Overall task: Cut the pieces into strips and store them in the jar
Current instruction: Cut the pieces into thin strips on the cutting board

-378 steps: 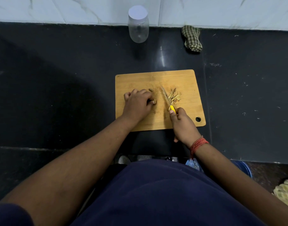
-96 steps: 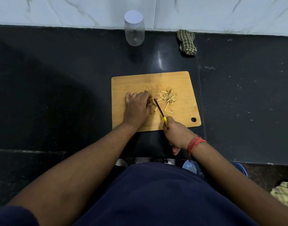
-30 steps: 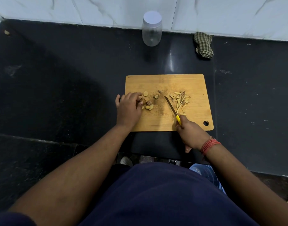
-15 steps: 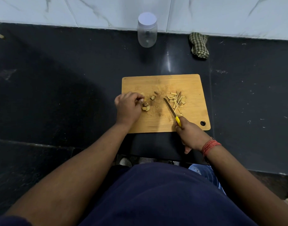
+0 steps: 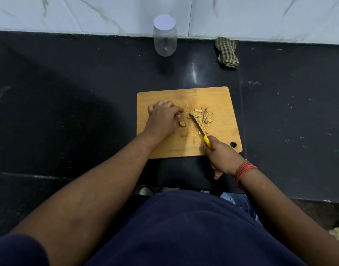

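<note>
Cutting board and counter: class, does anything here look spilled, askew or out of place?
Nothing serious. The cutting board sits slightly askew. The strips stay piled on it beside the knife; the lidded jar stands upright.

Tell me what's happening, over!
Right hand grips knife; left hand covers uncut pieces. Strips piled on cutting board. Jar capped, empty. Nothing blocking.

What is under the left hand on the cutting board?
One uncut piece peeks out beside the left hand on the cutting board. Any further pieces beneath the curled fingers are covered and cannot be seen.
</note>
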Demonstrator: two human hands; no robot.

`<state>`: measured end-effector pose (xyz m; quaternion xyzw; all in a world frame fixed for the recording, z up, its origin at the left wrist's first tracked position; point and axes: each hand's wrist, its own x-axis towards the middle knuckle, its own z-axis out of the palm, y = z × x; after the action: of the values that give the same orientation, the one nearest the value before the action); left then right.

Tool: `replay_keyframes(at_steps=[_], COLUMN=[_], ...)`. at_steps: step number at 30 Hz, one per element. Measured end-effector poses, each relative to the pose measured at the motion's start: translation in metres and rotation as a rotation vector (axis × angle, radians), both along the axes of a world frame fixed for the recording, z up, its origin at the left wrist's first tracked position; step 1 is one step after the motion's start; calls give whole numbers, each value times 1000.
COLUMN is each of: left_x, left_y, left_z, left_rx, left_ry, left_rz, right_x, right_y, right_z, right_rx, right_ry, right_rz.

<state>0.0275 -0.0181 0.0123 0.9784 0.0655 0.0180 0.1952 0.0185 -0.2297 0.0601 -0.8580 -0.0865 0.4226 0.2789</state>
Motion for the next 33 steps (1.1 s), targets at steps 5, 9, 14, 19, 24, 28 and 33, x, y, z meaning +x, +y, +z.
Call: replay_keyframes(at_steps=[5, 9, 14, 19, 24, 28, 33], left_x=[-28, -48, -55, -52, -49, -50, -46], left_y=[15, 31, 46, 47, 48, 49, 48], left_z=[-13, -22, -22, -19, -20, -19, -18], left_rx=[-51, -72, -69, -35, -24, -92, -88], left_ry=[-180, -170, -84, -47, -57, -95, -110], left_rz=[187, 354, 322, 260, 251, 276, 304], right_x=[-1, 0, 5, 9, 12, 14, 16], right_y=[3, 12, 24, 31, 30, 27, 23], right_z=[-1, -1, 1, 2, 0, -1, 0], right_rx=[11, 18, 33, 22, 29, 32, 38], right_ry=[6, 9, 18, 8, 26, 25, 17], right_rz=[16, 43, 63, 91, 76, 65, 51])
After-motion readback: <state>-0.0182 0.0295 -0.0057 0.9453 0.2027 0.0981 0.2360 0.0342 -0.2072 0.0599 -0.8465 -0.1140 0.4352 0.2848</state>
